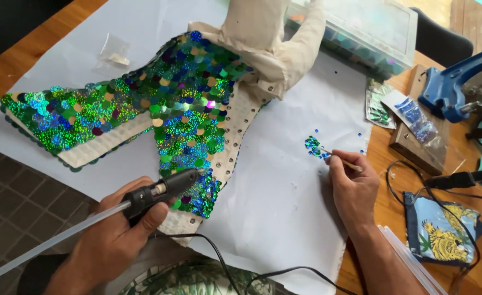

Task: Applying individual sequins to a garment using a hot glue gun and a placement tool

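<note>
While the sequinned fabric piece [159, 104] lies flat on the white sheet [284, 191] at the table's middle, a glue gun [161, 191] is held closed in the left hand [115, 235], its nozzle resting at the lower sequin edge. A thin stick [342, 160] is pinched shut in the right hand [355, 188], its tip at the loose sequins [314, 146] (just right of the fabric). It is judged that glue should be dotted sparingly, each sequin being overlapped on the row beneath.

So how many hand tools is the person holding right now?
2. A black hot glue gun with a clear glue stick sits in the left hand, nozzle at the sequinned fabric piece. A thin wooden stick is in the right hand, tip by loose blue-green sequins.
</note>
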